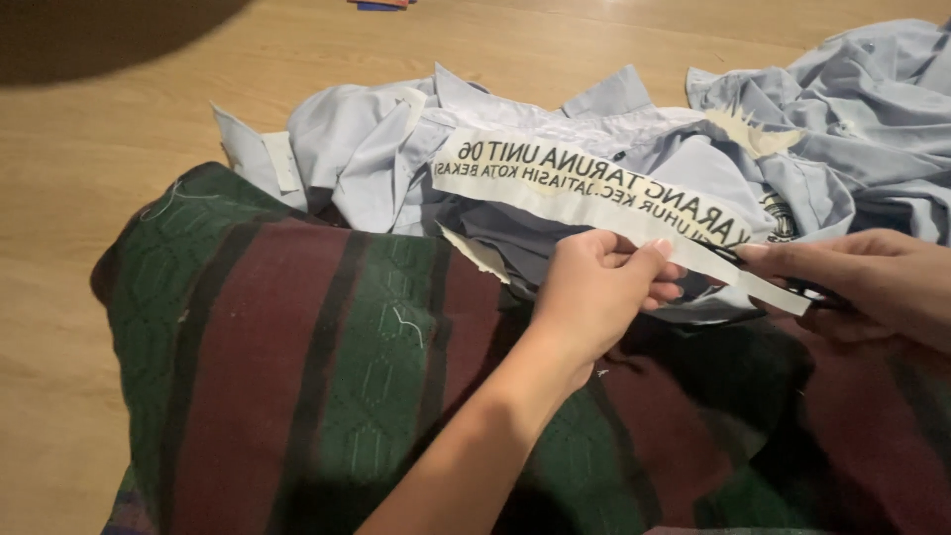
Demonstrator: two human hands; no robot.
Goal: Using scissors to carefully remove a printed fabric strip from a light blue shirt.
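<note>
From the head camera, the left hand (594, 292) pinches the lower edge of a long white paper strip (594, 193) printed with black lettering, thumb and fingers closed on it. The strip runs slantwise from above the left hand down to the right hand (872, 282), which is closed around a dark tool (792, 287) partly hidden under the strip's narrow end; what kind of tool cannot be told. Beyond both hands lies a rumpled light blue shirt (396, 139) on the wooden floor (99, 149). Beneath the hands spreads a green and maroon striped cloth (297, 376).
</note>
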